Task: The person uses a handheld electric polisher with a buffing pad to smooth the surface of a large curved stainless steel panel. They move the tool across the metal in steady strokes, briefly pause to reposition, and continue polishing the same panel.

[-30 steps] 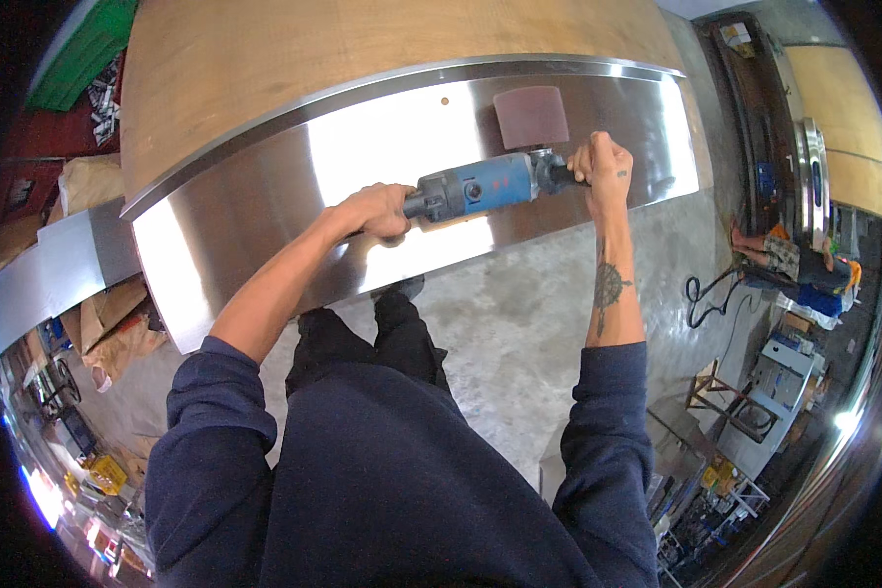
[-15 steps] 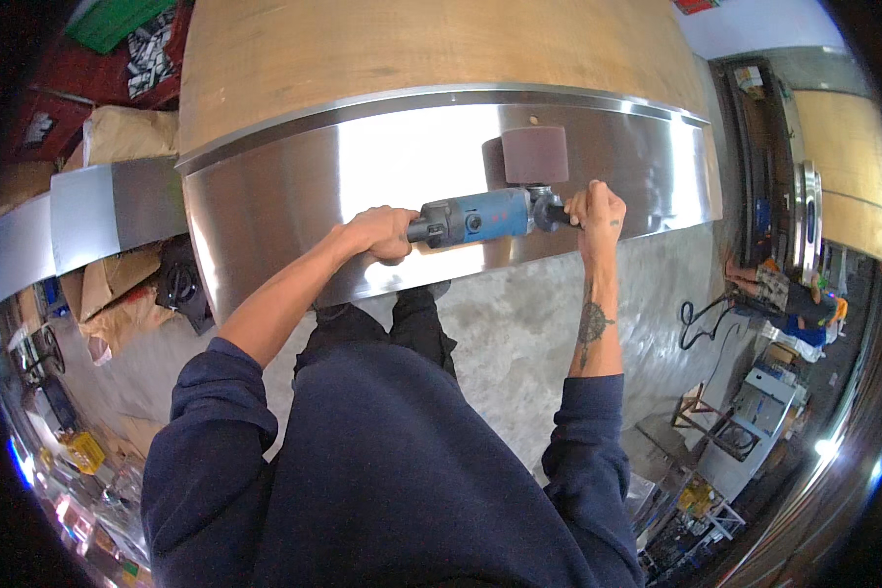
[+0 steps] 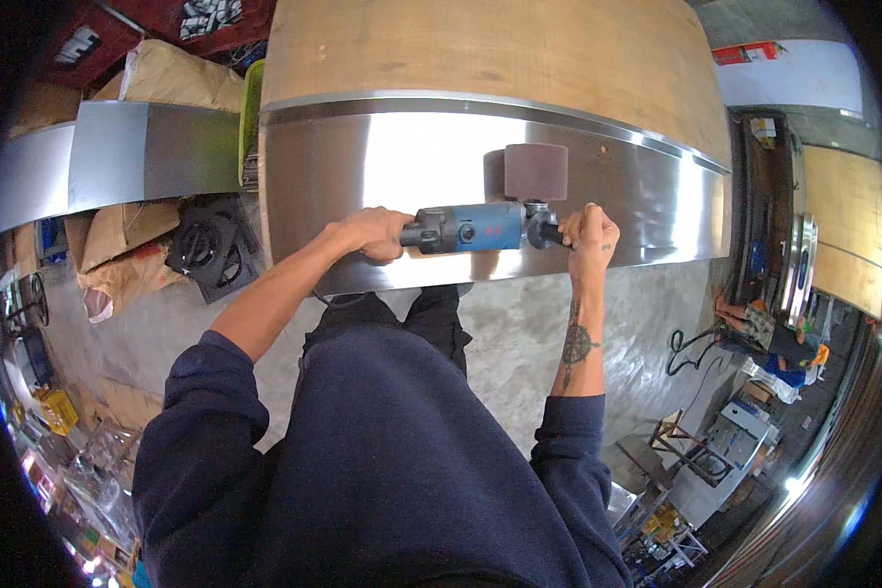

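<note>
Head view, upper centre: left hand (image 3: 374, 233) and right hand (image 3: 590, 237) gripped a sander (image 3: 480, 227); smoothing steel (image 3: 314, 167) seemed underway, next needing even pressure.

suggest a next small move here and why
Perhaps ease the blue and black power tool right along the shiny metal sheet: the left hand grips the tool's rear, the right hand its black handle, and the sheet extends rightward past the purplish cylindrical drum.

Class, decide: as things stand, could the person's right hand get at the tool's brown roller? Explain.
Probably yes, but it would have to let go first: the right hand is closed round the black handle, while the roller sits close by, ahead and leftward, with nothing visible between them.
</note>
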{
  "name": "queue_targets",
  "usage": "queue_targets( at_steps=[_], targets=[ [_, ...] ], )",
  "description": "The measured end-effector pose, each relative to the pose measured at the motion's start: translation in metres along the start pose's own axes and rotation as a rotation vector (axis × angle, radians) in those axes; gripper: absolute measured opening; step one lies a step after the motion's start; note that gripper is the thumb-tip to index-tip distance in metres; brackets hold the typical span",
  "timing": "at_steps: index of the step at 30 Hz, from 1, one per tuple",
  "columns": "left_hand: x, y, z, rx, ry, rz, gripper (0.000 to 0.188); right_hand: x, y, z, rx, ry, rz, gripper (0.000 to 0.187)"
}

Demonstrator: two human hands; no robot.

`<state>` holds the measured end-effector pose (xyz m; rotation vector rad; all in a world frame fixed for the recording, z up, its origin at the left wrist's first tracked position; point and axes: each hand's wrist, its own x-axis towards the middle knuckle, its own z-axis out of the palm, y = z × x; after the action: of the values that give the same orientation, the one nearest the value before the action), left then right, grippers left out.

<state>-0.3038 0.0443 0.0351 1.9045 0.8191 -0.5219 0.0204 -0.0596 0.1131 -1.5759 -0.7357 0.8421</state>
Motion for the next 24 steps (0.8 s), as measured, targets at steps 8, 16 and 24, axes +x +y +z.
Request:
queue_targets(
  at_steps=[8, 16, 24],
  targets=[
    [-0.065, -0.079, 0.000, -0.002, -0.023, 0.031, 0.061, -0.055, -0.002, 0.083, -0.009, -0.014, 0.010, 0.045],
    [-0.133, -0.162, 0.002, -0.046, 0.048, 0.053, 0.056, -0.104, -0.001, 0.179, 0.006, -0.058, -0.004, 0.047],
    [-0.208, -0.215, -0.026, -0.049, -0.056, -0.072, 0.058, -0.151, -0.014, 0.271, -0.058, -0.048, 0.120, 0.044]
  ],
)
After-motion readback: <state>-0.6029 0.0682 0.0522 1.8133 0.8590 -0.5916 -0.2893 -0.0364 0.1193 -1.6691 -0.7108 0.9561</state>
